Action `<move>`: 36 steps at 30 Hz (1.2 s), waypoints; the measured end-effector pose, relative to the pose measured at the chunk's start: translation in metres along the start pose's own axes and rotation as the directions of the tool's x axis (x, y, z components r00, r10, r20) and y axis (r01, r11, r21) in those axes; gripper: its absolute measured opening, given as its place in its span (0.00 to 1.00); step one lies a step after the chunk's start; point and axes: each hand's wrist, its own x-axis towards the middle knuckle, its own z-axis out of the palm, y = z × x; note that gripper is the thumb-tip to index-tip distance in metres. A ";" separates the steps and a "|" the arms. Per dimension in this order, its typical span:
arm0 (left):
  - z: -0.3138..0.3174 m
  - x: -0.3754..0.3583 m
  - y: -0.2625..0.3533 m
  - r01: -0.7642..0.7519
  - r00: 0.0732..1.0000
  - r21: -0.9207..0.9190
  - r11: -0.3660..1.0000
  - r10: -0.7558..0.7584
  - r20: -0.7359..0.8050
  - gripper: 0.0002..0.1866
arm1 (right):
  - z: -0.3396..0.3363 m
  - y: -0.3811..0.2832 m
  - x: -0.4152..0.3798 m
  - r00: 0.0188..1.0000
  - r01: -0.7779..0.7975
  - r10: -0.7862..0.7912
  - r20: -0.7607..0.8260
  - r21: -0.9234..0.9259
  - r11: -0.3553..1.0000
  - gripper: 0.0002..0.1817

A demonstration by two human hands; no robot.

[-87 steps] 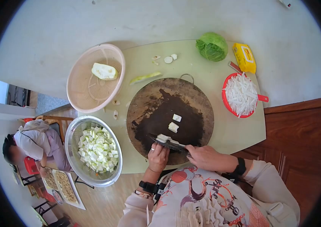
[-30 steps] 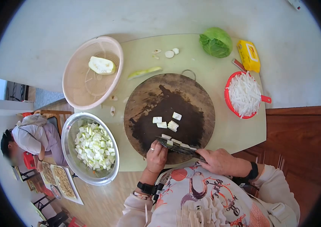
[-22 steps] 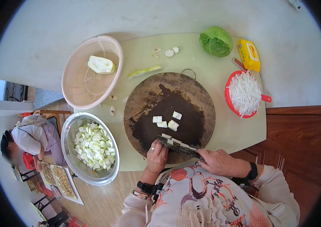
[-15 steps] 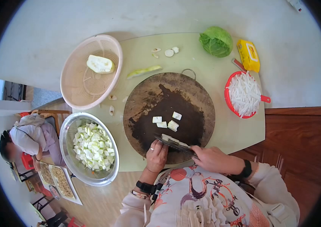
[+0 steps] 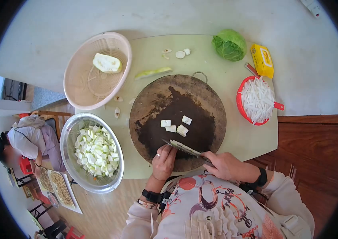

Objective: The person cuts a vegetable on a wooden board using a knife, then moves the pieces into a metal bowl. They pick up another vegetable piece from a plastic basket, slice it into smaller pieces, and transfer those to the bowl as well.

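My right hand (image 5: 225, 165) is wrapped round the handle of a kitchen knife (image 5: 204, 158), whose blade slants up and left over a round wooden chopping board (image 5: 212, 99). A pale strip of cut vegetable (image 5: 184, 146) lies along the blade's far side. My left hand (image 5: 164, 162) is beside the blade's left end, fingers bent and closed; the blade and fingers hide what they hold, if anything. Several white vegetable chunks (image 5: 182, 130) rest on the board beyond the knife.
Left of the board stand a metal colander (image 5: 66, 139) of diced vegetable and a pale plastic basket (image 5: 75, 85) holding a peeled vegetable piece (image 5: 107, 63). A cabbage (image 5: 229, 45), yellow packet (image 5: 262, 60) and red strainer (image 5: 240, 107) of white shreds stand right. A person (image 5: 37, 139) sits far left.
The knife blade has turned so that its edge and the strip along it show more. My left hand has shifted slightly left. The white chunks on the board have stayed put.
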 end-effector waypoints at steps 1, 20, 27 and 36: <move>-0.001 -0.001 0.000 0.007 1.000 0.012 1.000 -0.007 0.017 0.17 | 0.000 0.000 -0.003 1.000 0.007 -0.007 0.006 -0.030 1.000 0.18; -0.001 0.001 -0.001 0.002 0.999 -0.023 1.000 -0.001 0.047 0.13 | 0.012 0.003 -0.019 1.000 0.025 -0.022 0.019 -0.171 0.985 0.22; -0.001 0.001 -0.002 0.009 0.999 -0.034 0.999 -0.008 0.046 0.13 | 0.012 0.002 -0.019 0.999 0.032 -0.029 0.020 -0.183 0.983 0.20; -0.001 -0.003 -0.002 0.020 0.998 0.002 1.000 -0.021 0.058 0.14 | 0.027 0.004 0.018 0.998 0.052 -0.056 -0.017 -0.170 0.984 0.21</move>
